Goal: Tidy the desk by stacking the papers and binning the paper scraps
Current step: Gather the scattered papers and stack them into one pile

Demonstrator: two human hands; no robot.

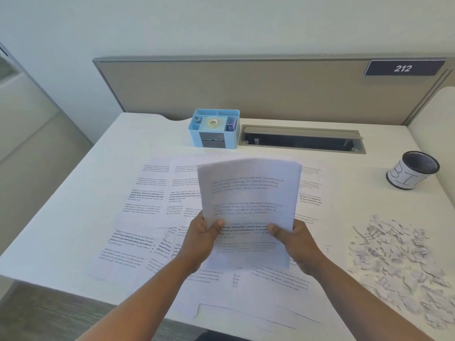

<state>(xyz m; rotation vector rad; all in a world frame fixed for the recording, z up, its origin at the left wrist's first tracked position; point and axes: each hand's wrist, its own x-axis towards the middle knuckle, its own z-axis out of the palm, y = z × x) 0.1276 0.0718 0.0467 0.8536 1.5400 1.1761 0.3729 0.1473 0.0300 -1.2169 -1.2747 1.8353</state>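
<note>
White printed sheets (248, 198) are being pinched upright above the desk (73, 217): left hand (202, 239) and right hand (295, 242) gripping the lower edges, thumbs in front. Loose pages (147, 205) are lying flat beneath. Shredded scraps (398, 264) are lying right. Mesh cup (413, 169) is showing "BI"; plaque (403, 68) "212".

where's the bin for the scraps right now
In the head view the bin stands upright at the desk's far right, behind the pile of paper scraps and right of the cable slot.

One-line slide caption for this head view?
Both hands, left hand and right hand, lift a sheaf of papers above a littered desk.
</note>
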